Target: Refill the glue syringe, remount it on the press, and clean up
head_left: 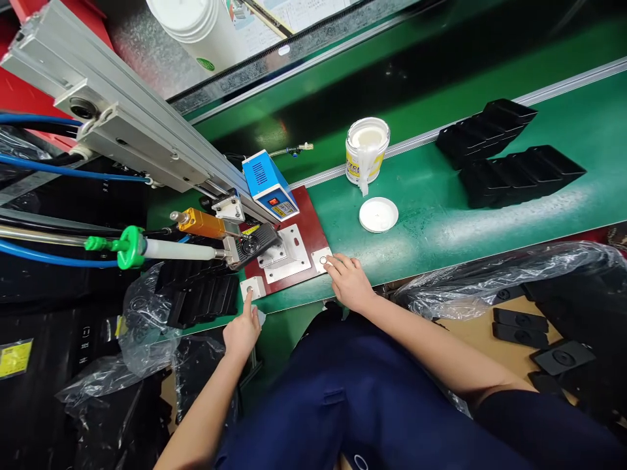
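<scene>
A dark red base plate [313, 225] lies on the green bench with a white fixture [294, 256] on it and a black part [255, 245] sitting under a dispensing head. My left hand [242, 329] points one finger at the left white button box [253, 287], the other fingers curled. My right hand [349, 281] rests its fingertips on the right white button box [322, 259]. Neither hand holds anything.
A syringe with a green cap [147, 248] and a yellow cylinder [200, 223] hang from an aluminium rail [122, 121]. A blue box [269, 185], an open white tub [367, 150], its lid [378, 215], stacked black trays [509, 156] and bagged black parts [200, 297] surround it.
</scene>
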`<state>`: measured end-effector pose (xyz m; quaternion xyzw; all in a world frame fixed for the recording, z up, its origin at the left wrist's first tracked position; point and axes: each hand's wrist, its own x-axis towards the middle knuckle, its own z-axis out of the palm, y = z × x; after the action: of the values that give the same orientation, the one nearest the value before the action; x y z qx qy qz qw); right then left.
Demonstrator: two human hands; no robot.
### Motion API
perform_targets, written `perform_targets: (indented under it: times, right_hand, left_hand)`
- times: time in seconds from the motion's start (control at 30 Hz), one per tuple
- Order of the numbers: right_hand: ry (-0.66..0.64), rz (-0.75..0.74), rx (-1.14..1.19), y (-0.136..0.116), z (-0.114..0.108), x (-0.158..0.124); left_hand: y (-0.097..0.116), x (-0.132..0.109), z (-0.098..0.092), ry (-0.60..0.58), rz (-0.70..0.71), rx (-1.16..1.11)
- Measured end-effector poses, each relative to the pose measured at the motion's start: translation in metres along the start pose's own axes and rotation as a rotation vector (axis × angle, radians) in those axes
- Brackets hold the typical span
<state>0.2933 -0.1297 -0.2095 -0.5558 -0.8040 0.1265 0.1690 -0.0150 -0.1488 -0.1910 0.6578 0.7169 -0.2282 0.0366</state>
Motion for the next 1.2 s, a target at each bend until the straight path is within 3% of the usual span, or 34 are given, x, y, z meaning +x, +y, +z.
perform_targets:
  times: [0.2, 0.37, 0.57, 0.7, 0.8, 0.9, 1.0, 1.07, 1.2]
  right_hand:
    - [0.039, -0.014, 0.058, -0.001, -0.001, -0.003]
    - [0.084, -0.014, 0.128, -0.001, -0.001, -0.008]
    - [0.158, -0.025, 0.236, -0.004, -0.003, -0.014]
    - [0.239, -0.056, 0.361, -0.012, -0.018, -0.016]
    - [0.221, -0.125, 0.371, -0.022, -0.032, -0.015]
    - [0.142, -0.171, 0.248, -0.028, -0.037, -0.014]
    - [0.120, -0.144, 0.147, -0.026, -0.034, -0.015]
    - [0.127, -0.118, 0.122, -0.021, -0.030, -0.016]
    - [0.149, -0.037, 0.110, -0.008, -0.025, -0.021]
  left_hand:
    - [0.006, -0.012, -0.007, 0.084, -0.008, -0.239]
    - [0.024, -0.023, -0.020, 0.158, 0.062, -0.547]
    - [0.053, -0.033, -0.043, 0.114, 0.142, -0.993]
    - [0.084, -0.030, -0.059, -0.055, 0.147, -1.330]
    - [0.117, -0.025, -0.075, -0.253, 0.091, -1.757]
    - [0.147, -0.023, -0.092, -0.536, -0.025, -2.111]
    - [0.163, -0.026, -0.103, -0.819, -0.059, -2.228]
    - [0.167, -0.030, -0.104, -0.878, -0.006, -2.247]
    - [0.169, -0.038, -0.100, -0.834, 0.091, -2.228]
